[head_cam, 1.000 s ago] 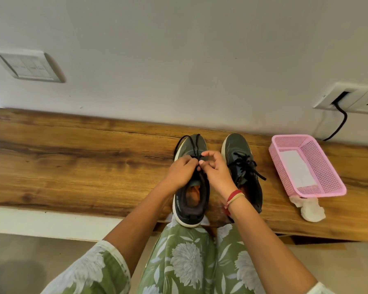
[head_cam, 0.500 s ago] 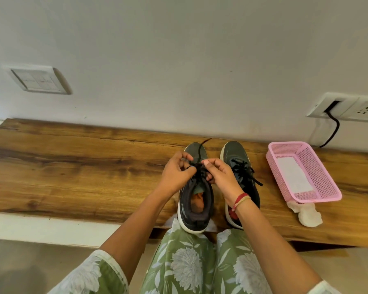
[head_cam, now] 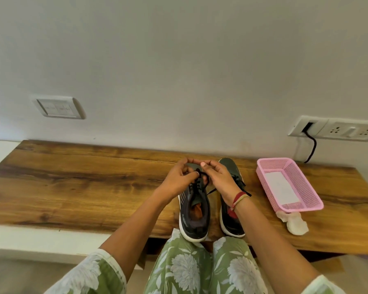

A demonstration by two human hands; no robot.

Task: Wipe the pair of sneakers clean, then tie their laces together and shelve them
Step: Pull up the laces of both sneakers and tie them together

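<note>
Nearest me, at the bench's (head_cam: 77, 187) near edge, I'm seeing both sneakers standing side by side, heels toward me, toes to the wall. Left sneaker (head_cam: 194, 217) is overhanging the edge slightly; right sneaker (head_cam: 229, 213) is just beside it, partly under my wrist.

Just past the collars, both hands are working the left sneaker's black laces (head_cam: 200, 177). Left hand (head_cam: 176, 181) is pinching lace between thumb and fingers; right hand (head_cam: 219, 179) is curled in, fingertips meeting the left's, pinching the same lace. Can't tell whether it's a loop or a loose end.

Reading this as the lace step: wiping is looking done, going by the crumpled wipe (head_cam: 294, 223) lying by the near corner of the pink basket (head_cam: 306, 192) on the right.

Next move is needing a free end from each sneaker brought together in the gap between them; right one's laces are looking bow-tied, so probably undoing that first. Shelving isn't started.
</note>
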